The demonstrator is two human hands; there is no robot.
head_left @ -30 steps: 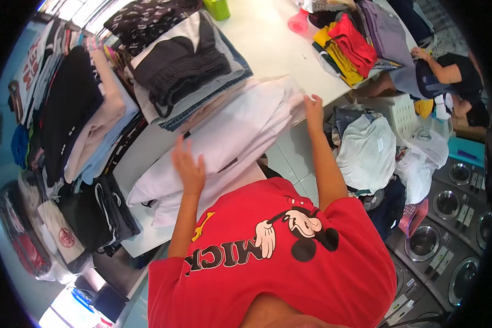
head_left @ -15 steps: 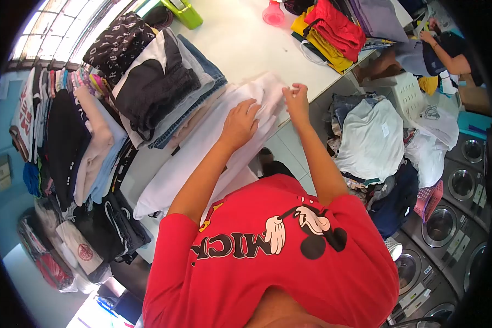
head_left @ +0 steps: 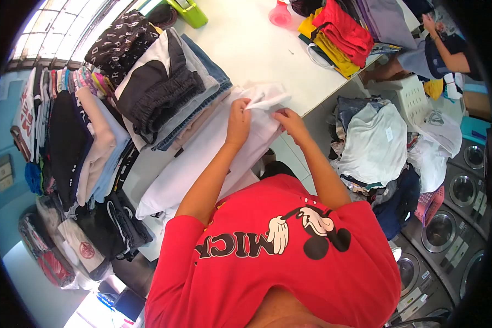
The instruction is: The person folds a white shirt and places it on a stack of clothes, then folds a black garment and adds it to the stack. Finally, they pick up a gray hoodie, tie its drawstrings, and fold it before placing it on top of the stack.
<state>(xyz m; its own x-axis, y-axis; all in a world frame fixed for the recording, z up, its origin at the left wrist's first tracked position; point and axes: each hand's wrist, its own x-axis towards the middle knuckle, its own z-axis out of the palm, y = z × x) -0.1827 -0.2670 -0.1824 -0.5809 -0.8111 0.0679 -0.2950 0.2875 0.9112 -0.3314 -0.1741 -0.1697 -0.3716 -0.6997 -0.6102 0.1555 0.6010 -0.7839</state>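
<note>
A long white bag [head_left: 202, 164], thin and slightly see-through, lies along the front edge of the table before me. My left hand [head_left: 238, 123] is closed on its far end, thumb and fingers pinching a gathered fold. To the right, my right hand [head_left: 291, 124] has its fingers bent together at the bag's right edge. Beyond my hands, the bag's loose end spreads in creases over the tabletop. Right beside the bag on the left stands a stack of folded clothes [head_left: 164, 82], with black-and-white garments and denim in it.
The white table [head_left: 246, 49] also carries a pile of red and yellow clothes [head_left: 341, 38] and a green container [head_left: 190, 13]. Clothes hang at left [head_left: 65, 142]. On the right are a heaped laundry pile [head_left: 372, 142], front-loading machines [head_left: 438, 229] and another person's arm [head_left: 448, 54].
Both hands have closed on the bag's far end; before, their fingers were loose and spread over it. The bag's end is now gathered and lifted into folds.
</note>
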